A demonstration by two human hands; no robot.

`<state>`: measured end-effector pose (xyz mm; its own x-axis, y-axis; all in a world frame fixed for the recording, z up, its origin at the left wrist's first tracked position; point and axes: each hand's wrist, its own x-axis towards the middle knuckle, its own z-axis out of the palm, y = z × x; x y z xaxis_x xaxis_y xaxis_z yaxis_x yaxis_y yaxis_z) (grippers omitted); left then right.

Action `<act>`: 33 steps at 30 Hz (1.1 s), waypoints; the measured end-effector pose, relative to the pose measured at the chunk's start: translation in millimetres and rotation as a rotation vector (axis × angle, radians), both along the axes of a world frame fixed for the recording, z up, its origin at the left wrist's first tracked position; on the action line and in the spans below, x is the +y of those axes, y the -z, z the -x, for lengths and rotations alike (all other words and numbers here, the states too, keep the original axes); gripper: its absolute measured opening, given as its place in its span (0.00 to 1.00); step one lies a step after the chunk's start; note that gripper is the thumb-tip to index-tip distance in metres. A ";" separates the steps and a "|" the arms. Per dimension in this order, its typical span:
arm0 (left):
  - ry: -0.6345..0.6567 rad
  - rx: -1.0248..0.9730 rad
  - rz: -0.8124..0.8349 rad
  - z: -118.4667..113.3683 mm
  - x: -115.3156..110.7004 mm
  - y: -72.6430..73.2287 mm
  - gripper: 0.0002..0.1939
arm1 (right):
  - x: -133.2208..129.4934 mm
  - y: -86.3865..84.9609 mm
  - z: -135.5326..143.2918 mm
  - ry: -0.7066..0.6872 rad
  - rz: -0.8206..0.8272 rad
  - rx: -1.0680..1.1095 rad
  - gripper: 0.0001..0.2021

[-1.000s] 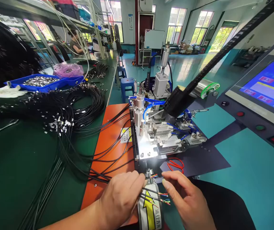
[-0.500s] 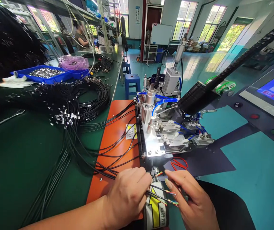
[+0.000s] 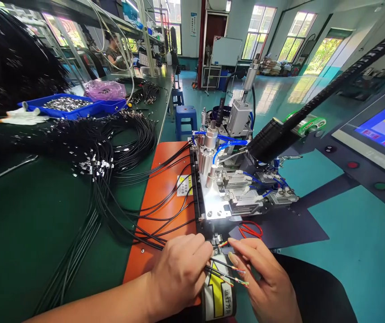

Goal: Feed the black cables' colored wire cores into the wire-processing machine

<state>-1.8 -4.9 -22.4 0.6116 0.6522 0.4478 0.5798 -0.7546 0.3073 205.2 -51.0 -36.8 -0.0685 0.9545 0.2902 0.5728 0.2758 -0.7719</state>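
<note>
My left hand (image 3: 187,267) is closed around several thin black cables (image 3: 221,262). Their stripped ends stick out to the right and show fine coloured wires (image 3: 239,270), red, green and blue among them. Thumb and forefinger of my right hand (image 3: 263,273) are parted beside these ends. The forefinger tip is at one upper wire end (image 3: 224,244), perhaps touching it. Just beyond my hands stands a metal machine (image 3: 229,188) with pneumatic cylinders and blue hoses. Beneath the cables is a white label with a yellow arrow (image 3: 216,291).
Black cables lie across an orange plate (image 3: 155,188) and the green bench (image 3: 17,224). A blue tray (image 3: 78,112) of small metal parts stands at the left. A black lamp (image 3: 266,140) hangs over the machine; a control panel (image 3: 364,157) is at right. A person (image 3: 113,56) sits far back.
My right hand has shifted slightly left, its forefinger closer to the upper wire end. My left hand keeps its grip on the cables.
</note>
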 end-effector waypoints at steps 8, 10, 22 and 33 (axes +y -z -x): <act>0.115 0.106 0.332 10.4 -3.3 -34.1 0.16 | -3.6 -5.0 -11.9 0.098 0.028 0.004 0.08; 0.111 0.085 0.407 10.1 -0.3 -38.9 0.14 | -4.7 -6.3 -11.0 0.099 0.041 0.030 0.08; 0.095 0.142 0.636 16.3 18.4 -44.3 0.09 | -13.6 -8.4 -0.4 0.199 0.148 0.094 0.12; 0.064 -0.117 0.529 2.8 12.9 -27.8 0.08 | -16.7 -1.8 -4.1 0.171 0.121 0.024 0.10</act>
<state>-4.6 8.0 5.4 0.6230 0.7703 0.1360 0.4772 -0.5120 0.7142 209.3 -67.7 -35.0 0.1031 0.9797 0.1720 0.5839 0.0804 -0.8078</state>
